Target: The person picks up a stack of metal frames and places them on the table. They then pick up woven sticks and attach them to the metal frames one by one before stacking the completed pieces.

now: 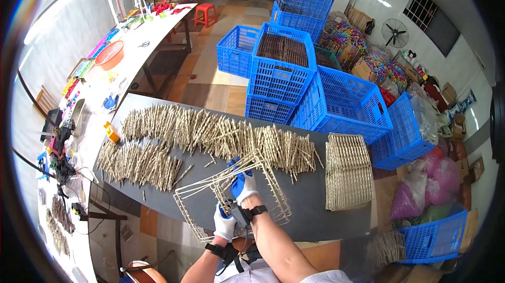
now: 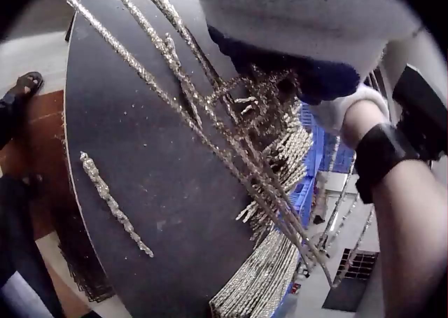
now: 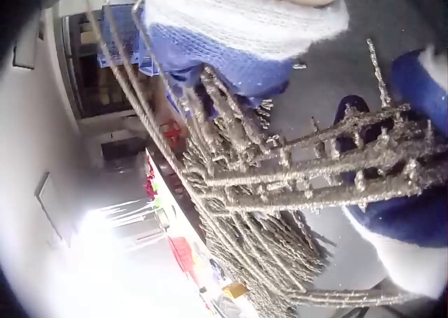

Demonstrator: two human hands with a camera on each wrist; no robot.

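Observation:
A wire frame (image 1: 210, 183), its thin bars wrapped in pale glittery twine, is held above the dark table. My left hand (image 1: 225, 222), in a white glove with blue palm, grips its near crossbars, fingers curled round them in the right wrist view. Farther up, my right hand (image 1: 243, 185), gloved alike, has its fingers curled on the twine-wrapped bars (image 3: 224, 115) at the frame's middle. The glove hides much of that grip. Long rows of short twisted twine sticks (image 1: 205, 130) lie just beyond the frame. One loose stick (image 2: 115, 202) rests on the table near its edge.
A stack of flat twine-wrapped grids (image 1: 349, 172) lies on the table (image 1: 315, 220) at right. Blue crates (image 1: 281, 67) stand beyond the far edge, some stacked. An orange-yellow object (image 1: 111, 132) sits at the left corner. A white side table (image 1: 152, 46) runs along the left.

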